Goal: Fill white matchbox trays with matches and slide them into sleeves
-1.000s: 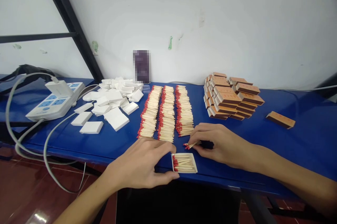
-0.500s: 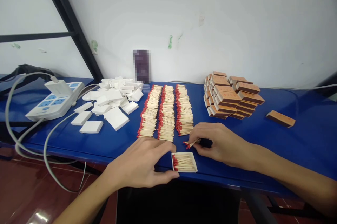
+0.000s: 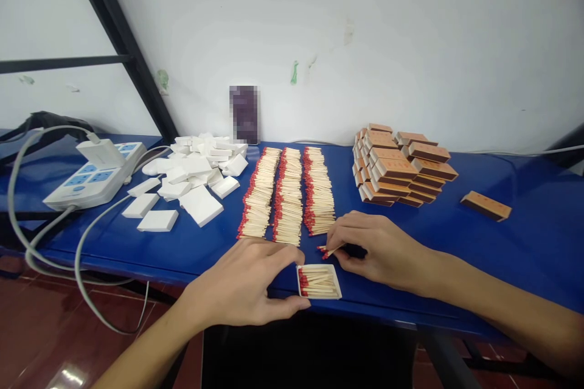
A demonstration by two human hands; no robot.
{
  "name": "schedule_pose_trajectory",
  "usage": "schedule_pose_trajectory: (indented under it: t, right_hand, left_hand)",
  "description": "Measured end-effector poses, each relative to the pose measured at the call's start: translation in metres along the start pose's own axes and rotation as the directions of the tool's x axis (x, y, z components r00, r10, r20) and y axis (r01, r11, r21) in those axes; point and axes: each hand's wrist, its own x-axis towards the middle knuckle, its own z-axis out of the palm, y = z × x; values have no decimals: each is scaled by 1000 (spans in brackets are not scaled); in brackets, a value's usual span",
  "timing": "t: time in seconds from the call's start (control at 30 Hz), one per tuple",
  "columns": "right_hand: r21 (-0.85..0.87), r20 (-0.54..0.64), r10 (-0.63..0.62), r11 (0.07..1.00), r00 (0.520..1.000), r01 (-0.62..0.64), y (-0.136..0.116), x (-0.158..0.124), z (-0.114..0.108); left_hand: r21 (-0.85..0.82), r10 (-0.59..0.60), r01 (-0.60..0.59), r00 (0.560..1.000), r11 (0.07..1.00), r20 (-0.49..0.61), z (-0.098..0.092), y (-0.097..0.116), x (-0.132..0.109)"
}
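A small white matchbox tray [image 3: 338,282] lies near the table's front edge, with red-tipped matches [image 3: 318,281] in it. My left hand [image 3: 246,282] grips the tray's left end between thumb and forefinger. Just beyond the tray, on the right, my right hand [image 3: 365,246] pinches a few matches [image 3: 332,250], their red heads pointing left. Its fingers hide the other ends of those matches. Behind both hands, loose matches lie in three long rows: a left row [image 3: 258,194], a middle row [image 3: 289,197] and a right row [image 3: 320,191].
White empty trays [image 3: 201,170] are heaped at the back left. A stack of brown matchbox sleeves [image 3: 396,167] stands at the back right, with a single sleeve [image 3: 487,205] farther right. A power strip [image 3: 98,179] with cables sits at far left. A blurred dark phone-like rectangle [image 3: 245,115] leans against the wall.
Almost nothing differs. Both hands keep their places, the left at the tray and the right pinching the matches.
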Motion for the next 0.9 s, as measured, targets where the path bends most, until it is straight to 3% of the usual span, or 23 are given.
schedule_pose_trajectory:
  t: [0.27,0.5,0.67,0.77,0.9]
  right_hand:
    - [60,30,10,998,999,-12,0,1,-1]
    - [104,-34,25,994,999,-22,-2,4,-1]
    - [223,-106,77,973,991,-51,-22,8,-5]
    - [292,-92,22,956,995,6,-35,8,0]
    - [248,-92,-75,964,993,96,-39,5,10]
  left_hand:
    - [19,6,-6,1000,1000,3,-1,1,0]
    - [17,5,-5,1000,1000,0,-2,1,2]
    - [14,12,-12,1000,1000,-3,-1,1,2]
    - [17,7,-7,1000,1000,-3,-1,1,2]
    - [18,-1,1,1000,1000,-1,-1,1,2]
